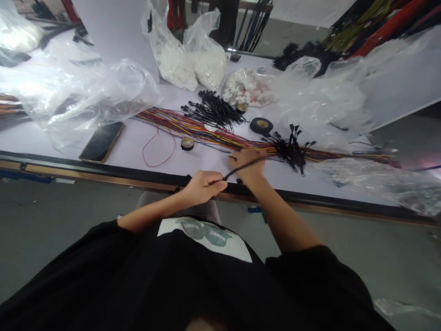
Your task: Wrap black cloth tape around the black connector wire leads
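Observation:
My left hand (203,186) is closed in a fist at the table's near edge, pinching one end of a thin black cable tie (241,168). My right hand (248,166) is closed round the other end, just in front of a long bundle of coloured wires (193,126) that lies across the white table (41,133). A heap of black cable ties (213,110) sits behind the bundle, and a second heap of black ties (291,147) lies on the wires to the right of my right hand.
A phone (101,141) lies face up at the left near the edge. A loose red wire loop (159,149), a small tape roll (187,144) and a black tape roll (261,125) lie near the wires. Clear plastic bags (86,96) and bags of white parts (193,59) crowd the back.

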`<move>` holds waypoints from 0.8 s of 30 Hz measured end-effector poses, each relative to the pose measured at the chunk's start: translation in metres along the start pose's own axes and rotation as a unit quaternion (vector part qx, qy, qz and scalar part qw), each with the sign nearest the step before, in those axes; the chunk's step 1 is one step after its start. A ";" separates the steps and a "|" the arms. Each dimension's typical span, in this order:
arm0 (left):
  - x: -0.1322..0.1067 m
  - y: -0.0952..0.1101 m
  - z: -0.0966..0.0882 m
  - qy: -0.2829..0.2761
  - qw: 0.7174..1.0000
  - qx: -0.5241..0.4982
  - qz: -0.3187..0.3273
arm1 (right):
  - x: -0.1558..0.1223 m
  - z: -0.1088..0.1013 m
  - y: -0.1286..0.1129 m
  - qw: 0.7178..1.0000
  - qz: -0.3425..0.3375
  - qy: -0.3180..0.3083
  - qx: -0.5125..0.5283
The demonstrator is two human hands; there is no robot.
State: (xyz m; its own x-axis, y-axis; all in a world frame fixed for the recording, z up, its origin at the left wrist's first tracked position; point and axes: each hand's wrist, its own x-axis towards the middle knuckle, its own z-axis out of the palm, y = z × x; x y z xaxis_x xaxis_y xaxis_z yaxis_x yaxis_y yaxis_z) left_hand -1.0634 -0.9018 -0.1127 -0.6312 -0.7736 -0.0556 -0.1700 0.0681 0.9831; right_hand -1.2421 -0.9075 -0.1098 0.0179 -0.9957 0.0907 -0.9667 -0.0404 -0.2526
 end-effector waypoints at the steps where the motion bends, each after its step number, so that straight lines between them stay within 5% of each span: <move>1: 0.000 0.001 -0.001 -0.008 1.000 -0.030 -0.002 | 0.002 -0.004 0.008 1.000 0.026 0.010 0.007; 5: 0.011 0.001 -0.008 -0.022 0.993 -0.102 -0.054 | -0.003 -0.018 0.012 0.966 -0.004 -0.027 0.256; 9: 0.019 0.000 -0.010 -0.085 0.995 -0.042 -0.038 | -0.014 -0.016 -0.010 0.916 -0.014 -0.010 0.401; 13: 0.016 0.001 -0.006 0.005 0.990 0.135 0.029 | -0.016 -0.007 -0.020 0.912 0.034 0.070 0.402; 20: 0.016 -0.004 0.002 0.115 0.883 0.438 0.122 | -0.018 0.003 -0.029 0.883 0.087 0.130 0.442; 24: 0.013 -0.007 0.007 0.087 0.860 0.481 0.144 | -0.018 0.006 -0.022 0.855 0.142 0.132 0.482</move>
State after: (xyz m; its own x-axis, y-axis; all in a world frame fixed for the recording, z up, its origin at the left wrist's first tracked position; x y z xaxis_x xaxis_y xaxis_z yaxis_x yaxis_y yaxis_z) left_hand -1.0755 -0.9075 -0.1219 -0.6437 -0.7145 0.2741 -0.6265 0.6977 0.3475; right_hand -1.2196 -0.8887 -0.1117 -0.3637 -0.9284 0.0763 -0.2614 0.0231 -0.9650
